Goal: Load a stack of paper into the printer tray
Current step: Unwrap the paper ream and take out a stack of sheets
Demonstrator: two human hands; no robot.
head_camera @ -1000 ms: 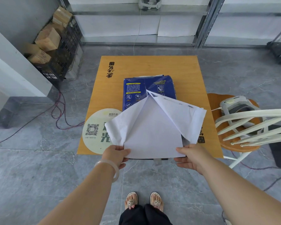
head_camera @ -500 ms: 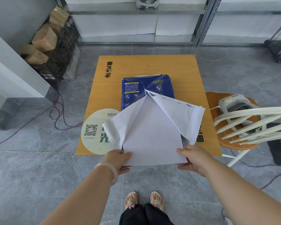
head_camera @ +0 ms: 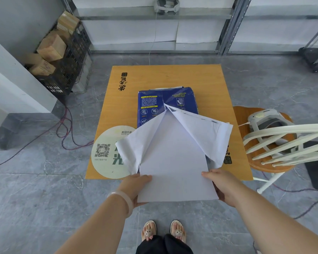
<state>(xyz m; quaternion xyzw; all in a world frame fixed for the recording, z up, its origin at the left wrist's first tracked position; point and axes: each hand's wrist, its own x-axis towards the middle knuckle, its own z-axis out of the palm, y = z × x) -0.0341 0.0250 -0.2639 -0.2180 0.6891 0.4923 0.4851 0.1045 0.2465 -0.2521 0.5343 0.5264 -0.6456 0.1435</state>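
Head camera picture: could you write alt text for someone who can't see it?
Seen from above, a person's left hand and right hand pull a stack of white paper out of a torn-open blue wrapper on a small wooden table. A chair stands to the right.

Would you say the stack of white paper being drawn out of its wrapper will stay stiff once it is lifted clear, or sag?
The paper stack looks thin, so it will probably sag in the middle unless both the left hand and right hand support its edges. Its smooth loose sheets may fan or slide apart if tilted. The torn wrapper looks limp and may drag along.
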